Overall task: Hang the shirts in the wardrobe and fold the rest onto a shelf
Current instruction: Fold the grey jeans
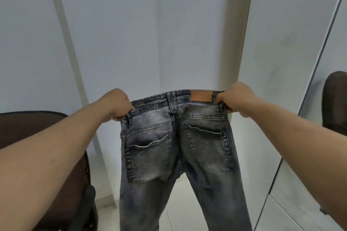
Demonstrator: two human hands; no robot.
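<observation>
White wardrobe doors [150, 33] behind; left hand [120, 104], right hand [237, 99] grip jeans [176, 146] waistband.

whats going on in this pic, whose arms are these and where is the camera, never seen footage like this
There is no machine here. The camera sits on a person's head and looks forward and down, so the two bare arms reaching in from the bottom corners are that person's own.

The left hand and the right hand each grip one end of the waistband of a pair of faded grey jeans. The jeans hang in the air with the back side facing the camera: you can see both back pockets and a brown leather patch on the waistband. The legs drop out of view at the bottom.

Nothing lies on a surface. Behind are pale panels. A dark brown chair stands at the lower left, and on the right a mirror shows a dark shape.
</observation>
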